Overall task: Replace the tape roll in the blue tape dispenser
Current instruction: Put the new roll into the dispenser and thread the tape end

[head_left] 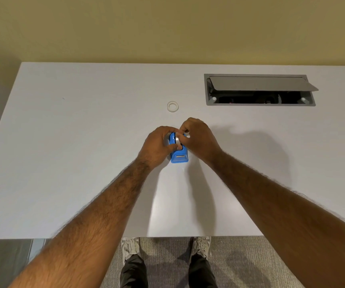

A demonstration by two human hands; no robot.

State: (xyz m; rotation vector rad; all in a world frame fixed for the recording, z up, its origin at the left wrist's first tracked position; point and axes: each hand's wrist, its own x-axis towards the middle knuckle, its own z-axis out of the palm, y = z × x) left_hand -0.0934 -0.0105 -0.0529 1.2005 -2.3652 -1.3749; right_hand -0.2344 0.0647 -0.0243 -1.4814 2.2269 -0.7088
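A small blue tape dispenser (pixel 179 156) stands on the white table (pixel 84 163) near its middle, cutter end toward me. My left hand (pixel 157 146) grips its left side. My right hand (pixel 198 140) pinches a pale tape roll (pixel 177 140) that sits in the top of the dispenser, partly hidden by my fingers. A second clear tape ring (pixel 172 106) lies flat on the table a little beyond the hands.
A grey cable hatch (pixel 259 90) with its lid tilted open is set into the table at the back right. A yellow wall runs behind the table. My feet stand on grey carpet below the front edge.
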